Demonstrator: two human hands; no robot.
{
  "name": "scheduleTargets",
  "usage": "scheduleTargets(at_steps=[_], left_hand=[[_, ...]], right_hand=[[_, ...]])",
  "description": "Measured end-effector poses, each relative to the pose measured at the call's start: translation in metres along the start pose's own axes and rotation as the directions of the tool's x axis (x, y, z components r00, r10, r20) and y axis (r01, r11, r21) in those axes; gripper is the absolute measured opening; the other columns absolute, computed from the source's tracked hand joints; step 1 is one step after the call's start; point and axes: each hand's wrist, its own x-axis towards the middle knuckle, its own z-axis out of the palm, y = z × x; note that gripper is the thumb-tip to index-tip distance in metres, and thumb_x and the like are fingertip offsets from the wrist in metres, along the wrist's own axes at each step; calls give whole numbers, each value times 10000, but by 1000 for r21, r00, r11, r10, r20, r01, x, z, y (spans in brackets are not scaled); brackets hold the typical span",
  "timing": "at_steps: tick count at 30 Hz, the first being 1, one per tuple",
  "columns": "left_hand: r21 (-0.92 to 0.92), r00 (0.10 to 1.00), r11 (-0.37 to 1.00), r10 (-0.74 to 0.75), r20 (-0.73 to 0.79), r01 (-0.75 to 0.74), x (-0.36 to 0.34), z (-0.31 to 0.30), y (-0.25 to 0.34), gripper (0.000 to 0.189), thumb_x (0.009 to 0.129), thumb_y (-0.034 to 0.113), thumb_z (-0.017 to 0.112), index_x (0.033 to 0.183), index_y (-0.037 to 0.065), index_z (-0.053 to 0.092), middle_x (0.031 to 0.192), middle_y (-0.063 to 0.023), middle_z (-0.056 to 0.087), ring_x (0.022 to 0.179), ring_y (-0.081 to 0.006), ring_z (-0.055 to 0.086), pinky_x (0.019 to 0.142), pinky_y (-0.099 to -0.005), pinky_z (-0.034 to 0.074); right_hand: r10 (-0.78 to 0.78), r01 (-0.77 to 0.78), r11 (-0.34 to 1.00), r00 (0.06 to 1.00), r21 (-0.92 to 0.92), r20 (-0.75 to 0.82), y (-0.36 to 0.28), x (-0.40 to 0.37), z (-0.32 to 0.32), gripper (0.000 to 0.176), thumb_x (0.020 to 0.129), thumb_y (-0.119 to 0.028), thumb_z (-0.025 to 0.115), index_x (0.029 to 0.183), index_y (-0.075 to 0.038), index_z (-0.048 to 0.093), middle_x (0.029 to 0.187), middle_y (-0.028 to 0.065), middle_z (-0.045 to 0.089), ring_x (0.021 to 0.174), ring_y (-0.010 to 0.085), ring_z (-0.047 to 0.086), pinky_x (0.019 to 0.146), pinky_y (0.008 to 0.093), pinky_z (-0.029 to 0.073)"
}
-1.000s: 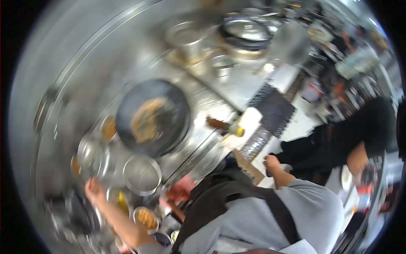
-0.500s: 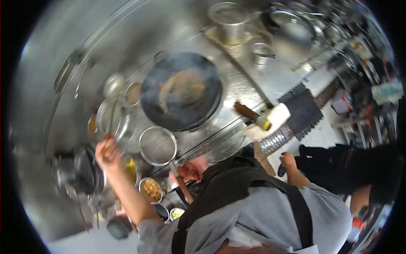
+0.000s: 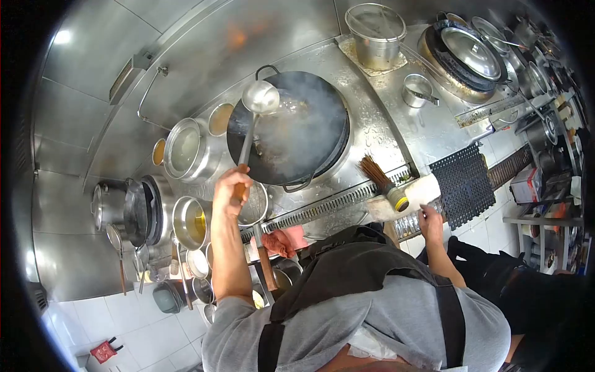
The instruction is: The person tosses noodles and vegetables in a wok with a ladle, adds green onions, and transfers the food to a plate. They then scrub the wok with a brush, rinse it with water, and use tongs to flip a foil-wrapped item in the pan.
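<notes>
Head view: we are closing the fingers of our left hand [image 3: 232, 189] firmly round the wooden grip of the ladle [image 3: 260, 97]. Its shaft is running up and away from the fingers, and its bowl is hanging over the far left rim of the wok [image 3: 297, 133]. The wok is sitting just beyond the fingertips and is giving off steam, so we are not making out what is lying in it.

Directly under the knuckles a round sieve [image 3: 254, 204] is resting, with its wooden handle pointing back toward our body. A pink cloth [image 3: 286, 240] is lying just to the right of that handle. To the left of the fingers an oil pot [image 3: 189, 223] is standing close by, and more steel pots and bowls are lining the wall side of the wok.

Our right hand [image 3: 429, 218] is resting at the near edge of the stove, well apart from the ladle. We cannot tell whether its fingers are spread or curled. Just beyond them a white cloth [image 3: 416, 189] is lying beside a bamboo brush [image 3: 378, 177], and a black mat [image 3: 465, 183] is lying to their right. Farther out, past the wok, a lidded pot [image 3: 375, 31] and a steel cup [image 3: 415, 92] are standing.
</notes>
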Motion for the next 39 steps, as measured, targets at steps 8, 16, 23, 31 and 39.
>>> scheduleTargets(at_steps=[8,16,23,31,39], left_hand=[[952,900,304,404,-162,35,-27,28,-61,487,648,141,628,1100,-25,552,812,-281,628,773,-371,650,724,-404,506],[108,952,954,-290,101,280,-68,28,-56,258,738,75,560,966,-45,537,660,-63,538,493,-140,530,392,-261,400],[958,996,284,86,17,-41,-62,12,-28,208,771,104,522,944,-3,567,790,-226,631,735,-374,621,666,-447,512],[990,984,-88,133,118,-107,-46,-6,42,236,750,91,554,969,43,626,803,-230,633,811,-395,619,745,-473,497],[958,947,75,187,260,-278,-49,-77,7,260,773,132,608,1007,20,625,746,-184,642,724,-326,642,622,-421,506]], right_hand=[[-207,379,873,858,-308,470,-55,71,46,613,727,-210,701,1265,-33,465,1014,222,573,997,363,550,819,411,490],[102,-372,820,844,436,527,3,131,88,689,653,-123,679,1262,101,449,1025,235,619,861,280,629,768,341,496],[-172,-161,634,924,757,341,-209,165,30,690,725,-146,731,1343,-36,442,971,112,629,696,171,623,562,272,507],[-502,770,497,631,-400,592,-341,257,105,399,725,-287,658,1099,-149,645,932,166,661,918,321,626,818,410,508],[-438,711,503,700,-491,564,-353,251,110,434,748,-191,578,1182,-195,596,988,161,657,957,327,620,860,430,490]])
